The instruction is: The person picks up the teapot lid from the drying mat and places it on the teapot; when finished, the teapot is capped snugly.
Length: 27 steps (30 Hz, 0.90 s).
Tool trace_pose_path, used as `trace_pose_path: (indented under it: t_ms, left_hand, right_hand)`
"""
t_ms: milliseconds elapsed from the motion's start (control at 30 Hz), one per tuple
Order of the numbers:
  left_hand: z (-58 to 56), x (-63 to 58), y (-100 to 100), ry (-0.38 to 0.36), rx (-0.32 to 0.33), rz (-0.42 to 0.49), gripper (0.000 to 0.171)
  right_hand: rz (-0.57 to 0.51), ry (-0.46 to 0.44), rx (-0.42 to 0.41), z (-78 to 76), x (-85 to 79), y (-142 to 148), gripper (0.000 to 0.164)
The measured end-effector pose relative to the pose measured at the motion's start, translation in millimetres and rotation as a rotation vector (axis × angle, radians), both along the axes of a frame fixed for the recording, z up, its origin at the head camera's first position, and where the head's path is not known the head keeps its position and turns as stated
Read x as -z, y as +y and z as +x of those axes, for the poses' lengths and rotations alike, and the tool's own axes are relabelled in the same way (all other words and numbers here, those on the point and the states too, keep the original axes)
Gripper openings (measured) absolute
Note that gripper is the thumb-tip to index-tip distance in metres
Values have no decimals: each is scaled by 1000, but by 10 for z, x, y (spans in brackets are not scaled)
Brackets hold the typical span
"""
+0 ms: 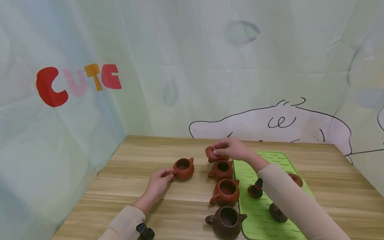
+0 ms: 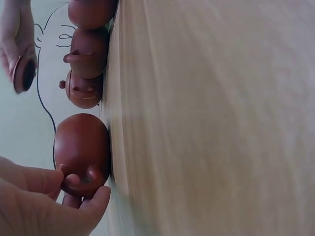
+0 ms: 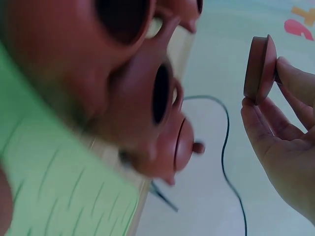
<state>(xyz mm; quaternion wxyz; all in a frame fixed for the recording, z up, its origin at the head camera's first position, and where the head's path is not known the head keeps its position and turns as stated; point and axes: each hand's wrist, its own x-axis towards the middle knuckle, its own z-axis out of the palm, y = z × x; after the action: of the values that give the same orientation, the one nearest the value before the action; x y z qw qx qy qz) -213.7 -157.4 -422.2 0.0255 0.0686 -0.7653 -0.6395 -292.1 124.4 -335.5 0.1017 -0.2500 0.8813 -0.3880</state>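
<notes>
My left hand (image 1: 159,185) pinches the handle of a lidless reddish-brown clay teapot (image 1: 184,170), which stands on the table, its spout pointing away. Between the thumb and fingers of my right hand (image 1: 233,149) is a round reddish-brown teapot lid (image 3: 261,71), held in the air by its knob. Behind that hand stands a teapot with its lid on (image 2: 84,91), at the far end of a row. Nearer in the row are two lidless reddish teapots, a small one (image 1: 221,174) and a larger one (image 1: 221,196), and a dark brown lidless teapot (image 1: 223,230).
A green ridged mat (image 1: 249,213) lies right of the row. On it are a reddish lid (image 1: 295,180) and a dark brown lid (image 1: 276,213), both partly behind my right sleeve. A printed cloth wall (image 1: 180,66) borders the wooden table (image 1: 144,150).
</notes>
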Motion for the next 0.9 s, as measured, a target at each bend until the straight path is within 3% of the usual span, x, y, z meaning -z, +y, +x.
trace_pose_path:
  t_ms: [200, 300, 567, 900]
  left_hand:
    - [2, -2, 6, 2, 9, 6, 24]
    - [4, -6, 10, -1, 7, 15, 24]
    - [17, -17, 0, -1, 2, 18, 24]
    - [-3, 8, -1, -7, 3, 6, 23]
  right_hand:
    - [-144, -128, -18, -17, -17, -296, 27]
    - [-157, -156, -6, -23, -11, -417, 27]
    - [-73, -86, 33, -59, 91, -705, 26]
    - [-105, -27, 25, -88, 260, -1000, 22]
